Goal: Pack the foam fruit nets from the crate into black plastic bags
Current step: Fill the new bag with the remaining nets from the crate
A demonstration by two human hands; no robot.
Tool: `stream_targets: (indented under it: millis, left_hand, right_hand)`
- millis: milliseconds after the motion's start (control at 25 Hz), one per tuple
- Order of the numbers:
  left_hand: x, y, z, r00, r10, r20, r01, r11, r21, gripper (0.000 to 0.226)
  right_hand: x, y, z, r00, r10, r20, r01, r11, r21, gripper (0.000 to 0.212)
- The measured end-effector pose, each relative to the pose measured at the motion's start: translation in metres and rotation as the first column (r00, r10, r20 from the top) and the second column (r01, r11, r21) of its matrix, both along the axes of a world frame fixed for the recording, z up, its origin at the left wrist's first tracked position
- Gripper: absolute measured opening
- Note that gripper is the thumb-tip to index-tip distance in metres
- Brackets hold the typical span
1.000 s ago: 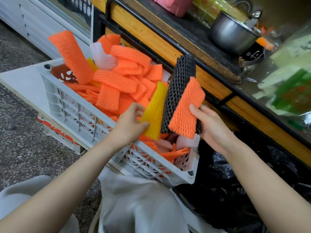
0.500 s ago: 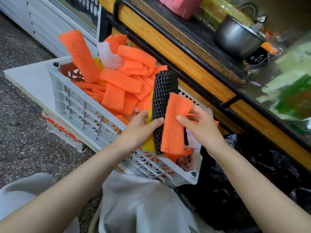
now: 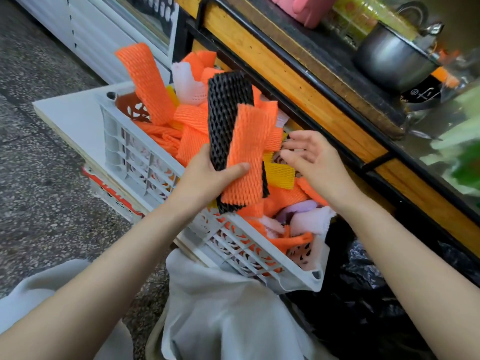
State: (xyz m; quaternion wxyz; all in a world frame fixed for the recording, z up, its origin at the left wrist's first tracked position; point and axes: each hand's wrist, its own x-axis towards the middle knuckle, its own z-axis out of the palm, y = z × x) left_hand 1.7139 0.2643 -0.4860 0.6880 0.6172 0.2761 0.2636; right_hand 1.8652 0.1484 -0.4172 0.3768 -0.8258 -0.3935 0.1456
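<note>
Stacked black net point(image 3: 225, 113) and orange net point(image 3: 246, 154) in left hand point(image 3: 205, 179) grip — right hand point(image 3: 315, 162) spread, empty, over crate point(image 3: 130, 154)

Soft, even daylight fills the place, brightest on the speckled floor point(image 3: 52, 178) at nine o'clock, and shadows are faint. Toward five o'clock the black bag point(image 3: 363, 307) sinks into murk with little detail. At three o'clock the green stuff point(image 3: 462, 152) is smeared with blur. The counter point(image 3: 298, 81) edge bows with the wide lens. The pot point(image 3: 389, 61) carries a dull sheen.
</note>
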Motion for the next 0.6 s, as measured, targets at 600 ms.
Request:
stream_targets:
  millis: [600]
  left_hand:
    - [0.011, 0.018, -0.006, 0.990, 0.140, -0.035, -0.132, 0.976, 0.171, 0.043]
  right_hand:
    - [0.017, 0.012, -0.095, 0.982, -0.158, -0.107, 0.125, 0.957, -0.261, 0.043]
